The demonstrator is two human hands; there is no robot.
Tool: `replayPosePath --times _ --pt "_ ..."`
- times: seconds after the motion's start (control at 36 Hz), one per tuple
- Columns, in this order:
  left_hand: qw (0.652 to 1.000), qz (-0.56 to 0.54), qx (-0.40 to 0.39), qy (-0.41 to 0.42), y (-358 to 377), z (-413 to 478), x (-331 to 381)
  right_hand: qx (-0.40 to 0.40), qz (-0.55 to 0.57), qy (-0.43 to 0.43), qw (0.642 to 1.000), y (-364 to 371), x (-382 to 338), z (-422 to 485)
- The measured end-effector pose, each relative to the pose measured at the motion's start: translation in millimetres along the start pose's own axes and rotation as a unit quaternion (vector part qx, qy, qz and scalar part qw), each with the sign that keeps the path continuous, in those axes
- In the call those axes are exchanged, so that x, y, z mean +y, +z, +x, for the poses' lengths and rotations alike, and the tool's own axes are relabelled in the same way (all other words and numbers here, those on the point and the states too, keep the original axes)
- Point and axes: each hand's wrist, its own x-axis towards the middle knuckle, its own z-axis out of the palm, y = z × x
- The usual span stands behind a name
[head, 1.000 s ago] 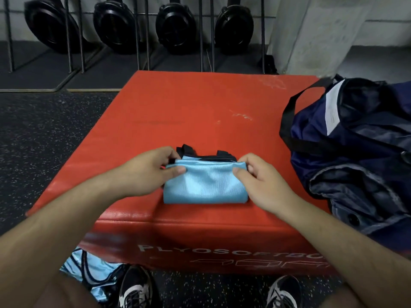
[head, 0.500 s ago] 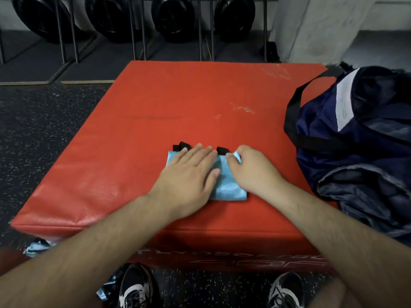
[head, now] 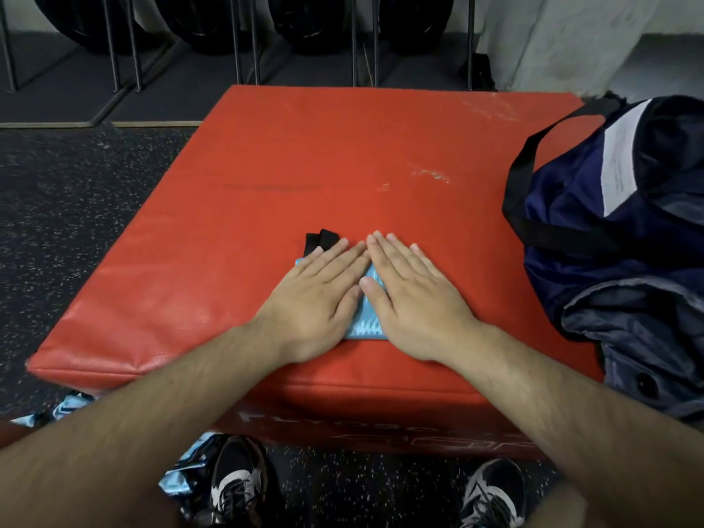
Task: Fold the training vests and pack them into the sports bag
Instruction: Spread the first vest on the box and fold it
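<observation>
A light-blue training vest (head: 366, 318), folded small, lies near the front edge of a red plyo box (head: 343, 177). Its black trim pokes out at the far left corner. My left hand (head: 320, 295) lies flat on the vest's left half with straight fingers. My right hand (head: 415, 299) presses flat on the right half, its fingertips meeting those of the left. Both hands hide most of the vest. A navy sports bag (head: 624, 238) with black straps sits open on the box's right side.
More light-blue vests (head: 72, 407) lie on the speckled black floor by my shoes (head: 238, 485), below the box's front left. A metal rack with dark round weights (head: 312, 20) stands behind the box. A grey pillar (head: 552, 40) rises at the back right.
Both hands went from pinching the vest's top edge to lying flat on it. My right hand uncurled and spread out; the view tilted down slightly.
</observation>
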Motion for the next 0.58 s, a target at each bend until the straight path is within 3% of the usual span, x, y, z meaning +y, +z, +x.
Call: replayPosePath --times 0.17,0.28,0.42,0.58 --pt "0.996 -0.064 -0.027 -0.050 -4.6 -1.6 -15.4 -0.007 0.018 0.056 0.998 -2.8 1.4 -3.4" --pt "0.996 -0.034 -0.031 -0.070 -9.8 -4.2 -13.3 -0.010 0.023 0.109 0.994 -7.3 4.0 -6.5" --pt "0.996 0.020 0.069 -0.047 -22.7 -6.3 5.2 0.104 -0.079 -0.014 0.991 -12.7 -9.5 -7.9" --pt "0.998 0.017 0.039 -0.051 -9.1 -6.8 13.2 0.046 -0.071 -0.050 0.995 -5.4 -11.7 -9.0"
